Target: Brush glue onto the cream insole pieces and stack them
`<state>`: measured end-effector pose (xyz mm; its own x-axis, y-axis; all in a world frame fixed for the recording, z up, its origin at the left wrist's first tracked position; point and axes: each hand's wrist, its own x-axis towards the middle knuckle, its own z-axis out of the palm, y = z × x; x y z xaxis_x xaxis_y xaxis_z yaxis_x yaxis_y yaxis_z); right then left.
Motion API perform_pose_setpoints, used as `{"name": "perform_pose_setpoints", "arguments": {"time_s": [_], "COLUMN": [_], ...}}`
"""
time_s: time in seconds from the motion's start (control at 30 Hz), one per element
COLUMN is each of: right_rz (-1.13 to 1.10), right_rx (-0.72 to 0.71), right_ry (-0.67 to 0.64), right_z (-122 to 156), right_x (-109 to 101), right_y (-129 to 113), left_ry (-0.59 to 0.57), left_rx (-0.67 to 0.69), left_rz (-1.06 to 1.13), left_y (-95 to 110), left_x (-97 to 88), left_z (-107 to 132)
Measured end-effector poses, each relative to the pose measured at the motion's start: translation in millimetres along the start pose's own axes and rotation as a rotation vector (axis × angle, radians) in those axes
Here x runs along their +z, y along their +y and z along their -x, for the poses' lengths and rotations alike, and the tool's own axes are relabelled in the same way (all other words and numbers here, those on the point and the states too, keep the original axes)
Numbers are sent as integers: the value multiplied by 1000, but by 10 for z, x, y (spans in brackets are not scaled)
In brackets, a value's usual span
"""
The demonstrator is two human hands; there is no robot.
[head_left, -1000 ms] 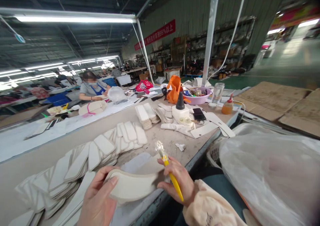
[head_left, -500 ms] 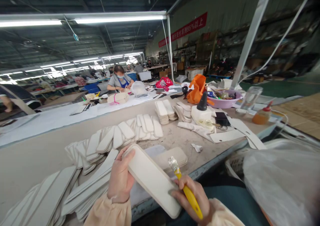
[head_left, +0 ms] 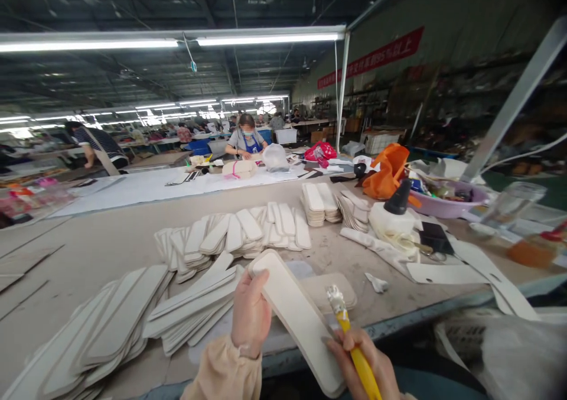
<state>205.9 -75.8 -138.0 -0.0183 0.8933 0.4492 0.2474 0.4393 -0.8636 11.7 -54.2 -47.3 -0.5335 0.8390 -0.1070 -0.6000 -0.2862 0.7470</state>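
My left hand is closed round the far end of a long white oblong pad, thumb on its upper edge. My right hand grips a yellow-handled brush and also pinches the near end of the pad; the glue-crusted bristles point up beside the pad. The pad is held slanting just above the near table edge. Under it lie a few flat beige pieces.
Fanned rows of white pads and long strips cover the table. A white glue bottle with a black nozzle, an orange bag, a pink basin, a glass jar and a phone lie right. A person sits at the far table.
The view has swung left. Both hands kept their grip, and the pad, first curved and flat toward me, is now held straight and slanting, slightly farther over the table.
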Motion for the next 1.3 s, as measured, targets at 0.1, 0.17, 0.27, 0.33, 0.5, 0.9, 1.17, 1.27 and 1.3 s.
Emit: {"name": "perform_pose_setpoints", "arguments": {"time_s": [0.1,0.17,0.27,0.33,0.5,0.9,1.17,1.27,1.3], "right_rz": [7,0,-13,-28,-40,-18,-80,-103,-106], "right_rx": [21,21,9,-7,-69,-18,-10,9,-2], "right_ry": [4,-11,-22,-19,-69,-108,-27,4,-10], "right_z": [2,3,3,-1,-22,-14,11,24,22], "right_x": [-1,-5,-15,-28,-64,-58,15,19,9], "right_y": [1,-2,-16,-32,-66,-110,-145,-158,-156], "left_ry": [-9,-19,-20,-8,44,8,22,15,17], "left_rx": [-3,-9,-12,-16,-8,-207,-187,-201,-202], "left_rz": [8,9,2,-4,-7,-18,11,6,6], "left_y": [-15,-28,-36,-20,64,-191,-168,-163,-157], "left_x": [-6,-7,-14,-30,-94,-173,-185,-206,-214], "left_z": [-11,-11,-11,-24,-112,67,64,67,64]}}
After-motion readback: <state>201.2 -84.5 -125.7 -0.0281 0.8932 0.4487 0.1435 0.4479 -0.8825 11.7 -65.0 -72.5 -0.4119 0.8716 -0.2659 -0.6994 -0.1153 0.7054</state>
